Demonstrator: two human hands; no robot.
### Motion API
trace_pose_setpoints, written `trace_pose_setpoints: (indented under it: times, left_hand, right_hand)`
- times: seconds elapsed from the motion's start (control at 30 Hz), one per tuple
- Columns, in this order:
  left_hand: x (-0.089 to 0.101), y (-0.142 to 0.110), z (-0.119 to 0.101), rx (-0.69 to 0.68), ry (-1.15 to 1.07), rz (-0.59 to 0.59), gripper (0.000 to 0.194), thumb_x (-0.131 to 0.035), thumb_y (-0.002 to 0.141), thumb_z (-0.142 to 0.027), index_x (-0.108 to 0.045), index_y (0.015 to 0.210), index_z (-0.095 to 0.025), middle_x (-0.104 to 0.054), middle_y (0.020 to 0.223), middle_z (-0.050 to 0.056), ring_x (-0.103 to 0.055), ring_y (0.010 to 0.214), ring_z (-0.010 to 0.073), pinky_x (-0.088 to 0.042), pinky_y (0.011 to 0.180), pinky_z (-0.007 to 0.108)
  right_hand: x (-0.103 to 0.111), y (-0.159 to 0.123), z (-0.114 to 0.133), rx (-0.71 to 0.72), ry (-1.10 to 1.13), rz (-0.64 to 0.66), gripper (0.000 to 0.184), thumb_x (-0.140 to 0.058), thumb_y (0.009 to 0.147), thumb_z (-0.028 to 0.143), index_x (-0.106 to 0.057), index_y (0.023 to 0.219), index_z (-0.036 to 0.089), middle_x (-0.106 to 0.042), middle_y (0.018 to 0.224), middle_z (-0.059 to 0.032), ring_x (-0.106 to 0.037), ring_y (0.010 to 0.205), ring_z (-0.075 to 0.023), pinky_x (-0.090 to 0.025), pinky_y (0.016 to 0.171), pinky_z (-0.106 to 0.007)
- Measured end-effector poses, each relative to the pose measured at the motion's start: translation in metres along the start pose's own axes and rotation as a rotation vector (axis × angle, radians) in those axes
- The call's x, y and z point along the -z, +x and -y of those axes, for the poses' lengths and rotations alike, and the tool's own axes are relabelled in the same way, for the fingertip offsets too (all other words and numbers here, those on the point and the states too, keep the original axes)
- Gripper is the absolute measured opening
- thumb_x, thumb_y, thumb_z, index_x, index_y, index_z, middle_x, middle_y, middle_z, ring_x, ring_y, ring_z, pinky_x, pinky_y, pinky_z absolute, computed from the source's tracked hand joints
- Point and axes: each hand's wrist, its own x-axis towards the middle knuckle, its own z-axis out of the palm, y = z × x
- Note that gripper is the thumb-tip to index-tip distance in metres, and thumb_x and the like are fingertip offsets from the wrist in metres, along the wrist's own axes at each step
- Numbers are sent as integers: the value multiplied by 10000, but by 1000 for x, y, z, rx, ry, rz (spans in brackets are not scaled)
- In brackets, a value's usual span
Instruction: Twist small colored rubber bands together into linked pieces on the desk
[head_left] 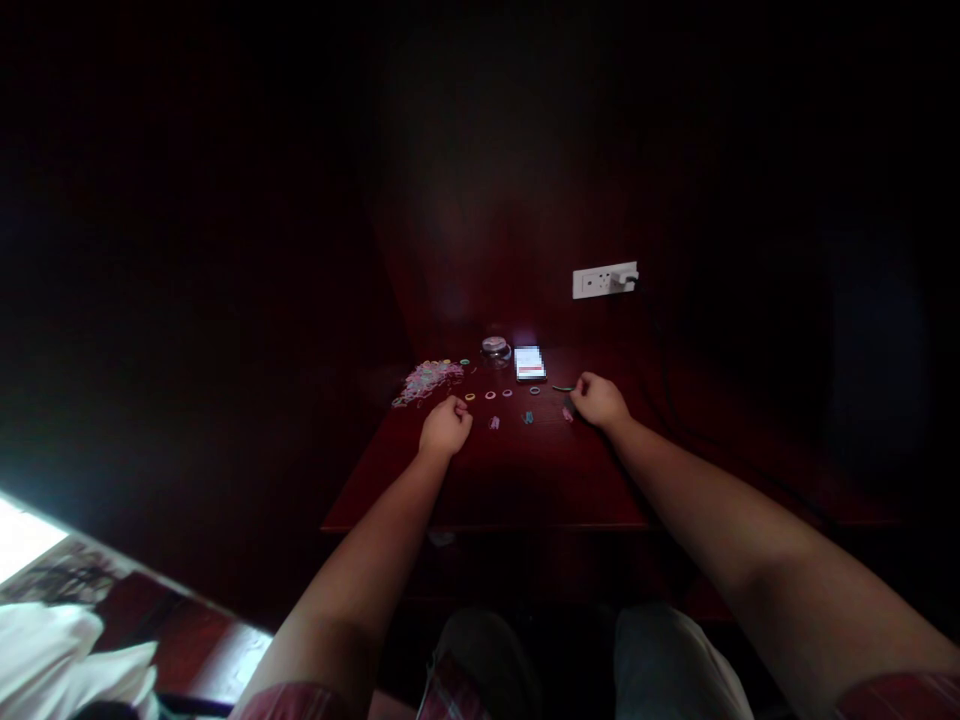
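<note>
My left hand (446,426) rests on the dark red table with its fingers curled in, and nothing shows between thumb and fingers. Just beyond its fingertips lies a yellow ring-shaped band (470,397). A pink band (490,395), a purple band (508,393) and a grey-blue band (535,390) continue the row to the right. My right hand (600,400) pinches one end of a thin greenish band (562,388), which points left. Nearer to me lie a pink clump (494,423), a teal clump (528,417) and another pink clump (567,414), too small to make out.
A loose heap of small pastel bands (429,380) covers the table's back left. Behind the row stand a round clear container (495,348) and a lit phone (530,363). A cable runs from the wall socket (604,280) down the right side.
</note>
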Motion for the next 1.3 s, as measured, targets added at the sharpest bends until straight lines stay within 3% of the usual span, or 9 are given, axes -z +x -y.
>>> trace_pose_setpoints:
  times: [0.5, 0.73, 0.83, 0.97, 1.17, 1.3]
  left_hand:
    - [-12, 10, 17, -23, -45, 31, 112, -552, 792, -259, -600, 889, -229, -707, 898, 18, -653, 799, 172, -479, 740, 257]
    - [-6, 10, 17, 57, -132, 45, 137, -558, 784, -265, -603, 907, -225, -705, 873, 12, -658, 761, 164, -502, 770, 266]
    - [-5, 15, 23, 84, -81, 5, 190, -540, 806, -291, -608, 964, -211, -692, 980, 63, -652, 926, 223, -493, 887, 339]
    - [-7, 23, 32, 183, 87, -17, 321, -506, 833, -315, -621, 1108, -196, -571, 1293, 150, -503, 1224, 369, -423, 993, 517]
    - [-9, 40, 47, 214, 70, 10, 421, -473, 820, -147, -598, 1223, -140, -594, 1299, 162, -545, 1218, 288, -395, 1047, 390]
    - [-10, 49, 51, 202, 74, 28, 435, -484, 820, -153, -613, 1236, -172, -606, 1298, 144, -547, 1215, 288, -398, 1036, 396]
  right_hand:
    - [-5, 3, -1, -3, 57, -26, 85, -542, 786, 227, -510, 708, 218, -639, 717, -12, -548, 644, -138, -346, 601, -235]
    - [-4, 5, -2, -59, 95, -11, 77, -538, 780, 216, -502, 712, 218, -639, 695, -7, -545, 615, -133, -351, 575, -228]
    - [-4, 6, -3, -82, 88, 14, 67, -543, 786, 240, -517, 727, 221, -657, 730, -7, -560, 643, -134, -358, 581, -225]
    - [-3, 8, -2, -112, 59, 59, 58, -541, 783, 258, -529, 735, 228, -661, 736, -6, -567, 651, -141, -358, 585, -234]
    - [-4, 15, -2, -139, -17, 131, 82, -568, 754, 308, -579, 723, 233, -675, 752, -47, -589, 670, -187, -357, 578, -275]
    - [-4, 23, 1, -161, -72, 159, 107, -579, 746, 334, -617, 729, 236, -685, 752, -66, -618, 679, -214, -392, 594, -297]
